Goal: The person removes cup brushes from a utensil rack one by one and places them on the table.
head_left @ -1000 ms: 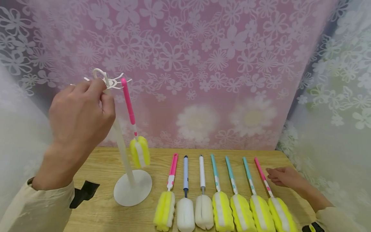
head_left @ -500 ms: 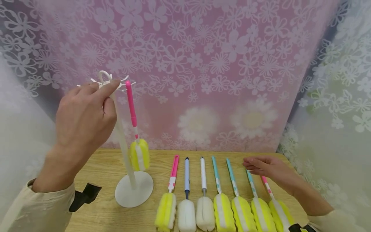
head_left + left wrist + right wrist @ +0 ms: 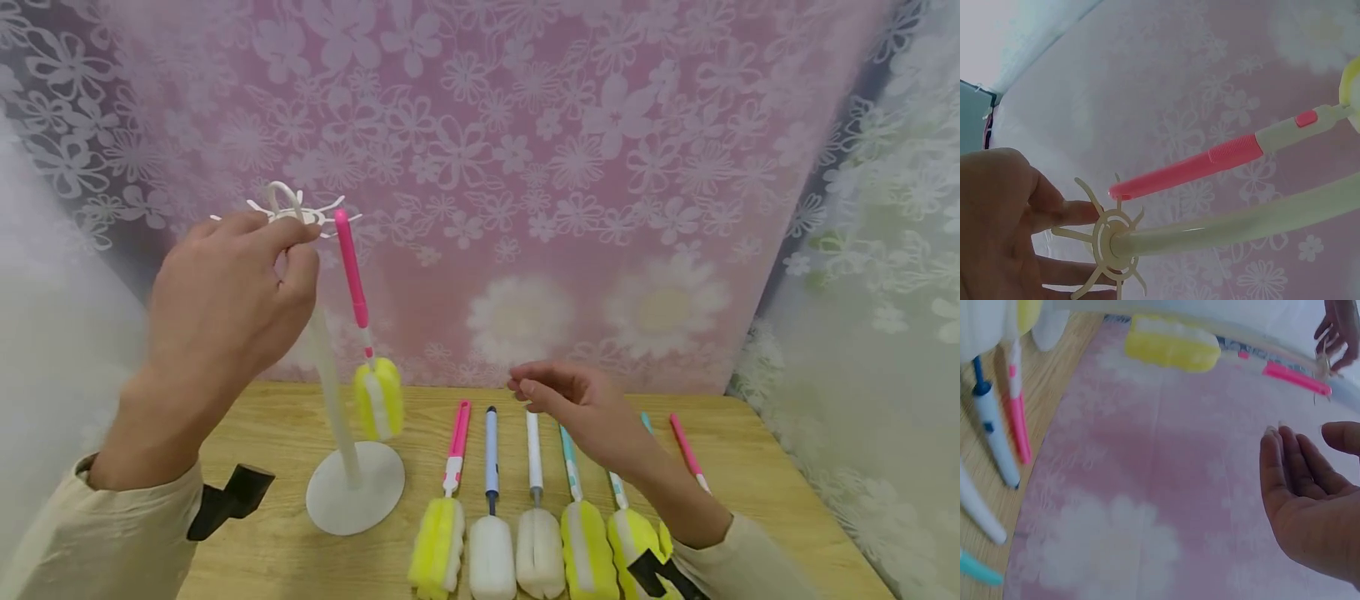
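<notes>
My left hand (image 3: 232, 300) grips the top of a white hook rack (image 3: 356, 492), its thumb and fingers about the ring of prongs (image 3: 1110, 244) in the left wrist view. From one prong hangs a sponge bottle brush (image 3: 352, 275) with a pink handle and yellow-and-white head. My right hand (image 3: 588, 408) is in the air over the brush handles, holding nothing; the right wrist view shows its fingers loosely bent and apart from the thumb. Beneath it are the tops of a white-handled brush (image 3: 534, 458) and a teal-handled brush (image 3: 568, 458).
Several bottle brushes lie in a row on the wooden table (image 3: 255, 433), including a pink one (image 3: 459, 433) and a light-blue one (image 3: 492, 467). My right forearm partly hides those at the right, near another pink handle (image 3: 684, 442). A flowered pink curtain (image 3: 570, 183) hangs behind.
My right hand has moved left from beside the rightmost pink handle, passing above the teal handles. The left hand stays at the rack's top, its index finger bent again after extending along the prongs.
</notes>
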Action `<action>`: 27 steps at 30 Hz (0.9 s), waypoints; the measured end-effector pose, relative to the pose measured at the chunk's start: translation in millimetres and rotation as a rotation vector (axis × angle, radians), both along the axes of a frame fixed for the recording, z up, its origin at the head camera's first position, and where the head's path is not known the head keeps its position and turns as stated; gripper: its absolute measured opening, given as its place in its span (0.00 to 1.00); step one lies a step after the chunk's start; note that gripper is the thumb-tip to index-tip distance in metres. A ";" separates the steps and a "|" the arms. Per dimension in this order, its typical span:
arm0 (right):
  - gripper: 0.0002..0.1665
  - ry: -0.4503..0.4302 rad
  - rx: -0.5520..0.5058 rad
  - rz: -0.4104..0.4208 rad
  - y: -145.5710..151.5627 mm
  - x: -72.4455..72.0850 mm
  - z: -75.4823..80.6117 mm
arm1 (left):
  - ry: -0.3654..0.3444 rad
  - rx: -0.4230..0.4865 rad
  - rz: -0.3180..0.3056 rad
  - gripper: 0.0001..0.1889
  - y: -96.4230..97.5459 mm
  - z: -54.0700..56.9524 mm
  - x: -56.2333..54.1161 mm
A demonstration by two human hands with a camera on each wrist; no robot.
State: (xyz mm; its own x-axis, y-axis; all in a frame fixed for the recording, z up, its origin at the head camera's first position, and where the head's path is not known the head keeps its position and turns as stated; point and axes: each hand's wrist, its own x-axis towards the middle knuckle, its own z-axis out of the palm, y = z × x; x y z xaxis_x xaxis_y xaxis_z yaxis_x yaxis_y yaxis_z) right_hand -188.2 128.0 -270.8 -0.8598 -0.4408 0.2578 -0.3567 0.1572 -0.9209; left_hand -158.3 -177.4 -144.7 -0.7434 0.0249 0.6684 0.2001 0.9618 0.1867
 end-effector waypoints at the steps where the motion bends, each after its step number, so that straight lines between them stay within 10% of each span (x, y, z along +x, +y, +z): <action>1: 0.17 0.031 0.001 0.002 -7.6 -1.2 0.2 | -0.011 0.011 0.010 0.21 1.5 -0.4 -0.4; 9: 0.23 0.163 -0.020 0.082 -69.0 -24.2 -1.8 | 0.248 -0.067 0.045 0.22 10.2 -13.3 -14.0; 14: 0.30 0.150 -0.066 0.157 -106.5 -41.3 -4.5 | 0.239 -0.085 0.046 0.21 10.0 -15.7 -16.3; 27: 0.30 0.065 -0.356 0.002 -164.3 -59.2 -1.7 | 0.314 -0.129 0.048 0.21 5.8 -16.4 -18.7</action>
State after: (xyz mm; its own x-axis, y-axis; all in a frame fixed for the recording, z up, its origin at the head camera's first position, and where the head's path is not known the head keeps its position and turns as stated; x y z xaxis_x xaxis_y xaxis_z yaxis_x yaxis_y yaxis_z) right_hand -247.4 -36.2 -272.6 -0.8357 -0.3154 0.4496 -0.4165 -0.1696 -0.8932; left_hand -177.1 -171.6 -161.1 -0.5044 0.0938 0.8584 0.1824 0.9832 -0.0003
